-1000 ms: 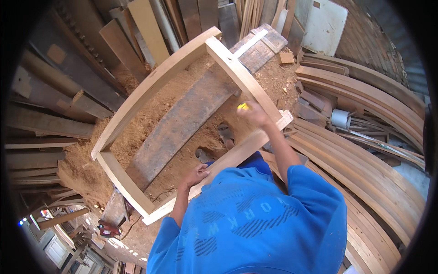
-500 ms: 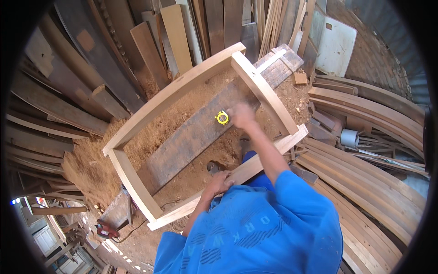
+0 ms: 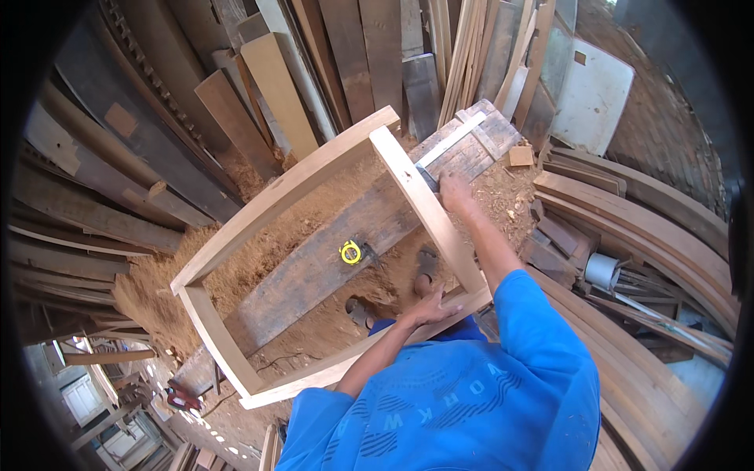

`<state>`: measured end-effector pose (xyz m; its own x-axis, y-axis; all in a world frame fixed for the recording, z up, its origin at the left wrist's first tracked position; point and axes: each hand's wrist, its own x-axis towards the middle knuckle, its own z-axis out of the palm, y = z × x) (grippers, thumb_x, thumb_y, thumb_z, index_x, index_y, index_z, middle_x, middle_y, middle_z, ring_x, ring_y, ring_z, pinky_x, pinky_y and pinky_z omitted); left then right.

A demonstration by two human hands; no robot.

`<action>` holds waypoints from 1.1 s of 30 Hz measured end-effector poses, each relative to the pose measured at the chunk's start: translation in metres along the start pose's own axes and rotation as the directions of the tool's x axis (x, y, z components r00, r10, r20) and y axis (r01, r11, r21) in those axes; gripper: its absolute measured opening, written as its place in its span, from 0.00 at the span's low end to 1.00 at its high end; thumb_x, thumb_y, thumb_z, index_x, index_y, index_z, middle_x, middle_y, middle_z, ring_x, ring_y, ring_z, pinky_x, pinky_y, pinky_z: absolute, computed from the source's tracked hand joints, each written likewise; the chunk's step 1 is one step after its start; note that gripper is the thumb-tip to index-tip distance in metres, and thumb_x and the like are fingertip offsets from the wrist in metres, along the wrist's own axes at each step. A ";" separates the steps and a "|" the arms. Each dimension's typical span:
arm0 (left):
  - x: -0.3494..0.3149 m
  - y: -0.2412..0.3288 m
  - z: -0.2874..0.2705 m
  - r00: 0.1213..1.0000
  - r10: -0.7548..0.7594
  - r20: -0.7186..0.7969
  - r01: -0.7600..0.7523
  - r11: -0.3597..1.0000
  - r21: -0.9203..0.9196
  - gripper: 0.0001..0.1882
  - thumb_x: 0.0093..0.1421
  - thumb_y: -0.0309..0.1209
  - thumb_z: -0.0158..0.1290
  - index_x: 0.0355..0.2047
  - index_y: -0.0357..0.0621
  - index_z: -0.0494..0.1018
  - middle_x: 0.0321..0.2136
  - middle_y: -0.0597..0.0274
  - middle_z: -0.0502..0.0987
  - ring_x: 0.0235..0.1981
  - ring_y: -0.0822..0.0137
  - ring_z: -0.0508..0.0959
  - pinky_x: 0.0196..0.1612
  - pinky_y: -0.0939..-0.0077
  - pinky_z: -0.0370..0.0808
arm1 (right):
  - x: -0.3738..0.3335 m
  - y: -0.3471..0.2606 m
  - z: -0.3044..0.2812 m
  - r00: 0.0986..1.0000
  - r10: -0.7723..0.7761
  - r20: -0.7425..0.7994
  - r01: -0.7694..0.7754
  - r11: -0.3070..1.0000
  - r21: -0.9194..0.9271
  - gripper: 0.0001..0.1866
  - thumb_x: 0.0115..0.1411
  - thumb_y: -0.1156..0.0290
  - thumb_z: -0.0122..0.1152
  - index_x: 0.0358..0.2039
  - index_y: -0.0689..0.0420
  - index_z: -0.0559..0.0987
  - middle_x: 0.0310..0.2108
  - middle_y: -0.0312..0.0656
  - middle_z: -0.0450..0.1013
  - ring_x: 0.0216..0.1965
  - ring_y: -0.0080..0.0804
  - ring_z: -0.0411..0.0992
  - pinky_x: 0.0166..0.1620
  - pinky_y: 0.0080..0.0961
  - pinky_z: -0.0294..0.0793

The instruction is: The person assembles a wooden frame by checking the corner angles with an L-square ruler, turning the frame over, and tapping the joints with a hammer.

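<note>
A rectangular frame of pale wood [image 3: 290, 187] with curved rails lies over a dark plank bench [image 3: 302, 279]. My left hand [image 3: 433, 308] rests on its near rail by the right corner, fingers stretched out. Past the right end piece, my right hand [image 3: 454, 191] is closed around the dark end of what looks like a try square [image 3: 452, 141], whose pale straight blade lies along the plank. Its fingertips are partly hidden. A yellow and black tape measure [image 3: 350, 252] sits on the bench inside the frame, with a small dark item beside it.
Boards [image 3: 345, 55] lean close together at the back and left. Stacked planks [image 3: 620, 369] lie at the right, near a white pipe piece [image 3: 602, 270]. A red power tool [image 3: 184, 399] stands at lower left. Sawdust [image 3: 149, 302] covers the ground; a small wood block [image 3: 521, 155] is near the plank's end.
My right hand has moved from beside the tape measure, out over the right end piece to the square. My left hand has slid right along the near rail. The view has shifted.
</note>
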<state>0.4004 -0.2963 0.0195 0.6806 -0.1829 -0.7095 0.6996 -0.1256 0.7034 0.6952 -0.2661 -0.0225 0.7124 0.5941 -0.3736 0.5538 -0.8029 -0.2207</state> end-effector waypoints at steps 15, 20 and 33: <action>0.066 0.004 0.037 0.966 0.105 -0.234 -0.061 0.980 0.189 0.46 0.54 0.58 0.56 0.56 0.23 0.66 0.51 0.29 0.74 0.55 0.38 0.74 0.60 0.58 0.69 | -0.032 0.051 -0.044 0.985 -0.112 0.129 0.090 0.982 0.167 0.19 0.57 0.66 0.55 0.44 0.67 0.73 0.34 0.65 0.76 0.40 0.62 0.76 0.44 0.51 0.76; 0.025 0.089 -0.025 0.999 -0.003 -0.050 0.010 0.991 0.132 0.32 0.58 0.42 0.56 0.58 0.33 0.68 0.48 0.38 0.78 0.54 0.48 0.77 0.58 0.62 0.72 | -0.098 0.059 -0.085 0.997 0.031 0.076 -0.060 0.904 0.423 0.21 0.60 0.65 0.54 0.49 0.68 0.74 0.44 0.61 0.74 0.46 0.60 0.73 0.50 0.47 0.72; -0.056 0.079 -0.083 0.669 0.160 -0.726 -0.635 0.630 -0.446 0.24 0.74 0.47 0.37 0.54 0.37 0.67 0.38 0.56 0.77 0.40 0.68 0.78 0.46 0.73 0.76 | -0.197 -0.044 -0.099 0.819 -0.490 -0.297 0.537 0.477 0.695 0.23 0.59 0.69 0.60 0.56 0.59 0.75 0.49 0.52 0.74 0.52 0.48 0.72 0.53 0.43 0.72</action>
<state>0.4355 -0.2150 0.1107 0.7255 0.5652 -0.3927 0.1057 0.4723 0.8751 0.5732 -0.3427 0.1497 0.4401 0.8953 0.0693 0.3472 -0.0985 -0.9326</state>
